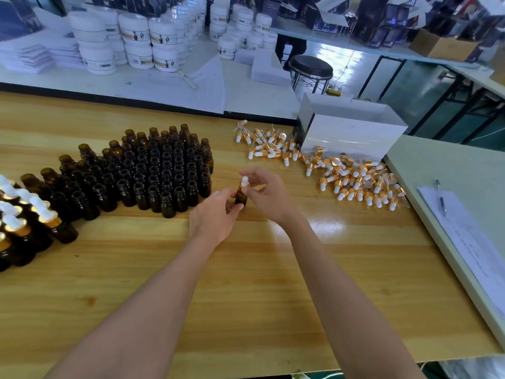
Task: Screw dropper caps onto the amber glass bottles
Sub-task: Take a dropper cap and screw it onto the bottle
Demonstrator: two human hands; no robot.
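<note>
No writing in view can be read

The white jars (136, 31) stacked on the far table (259, 102) carry gold-banded labels with a small dark figure, but the print is too small to read; the printed sheets (188, 86) on that table, the paper (475, 242) under the pen (441, 198) on the pale bench (451, 165), a faint mark on the front of the white box (352, 129) and the pale lettering on the dark cartons (382, 26) at the back are all too blurred to make out
</note>
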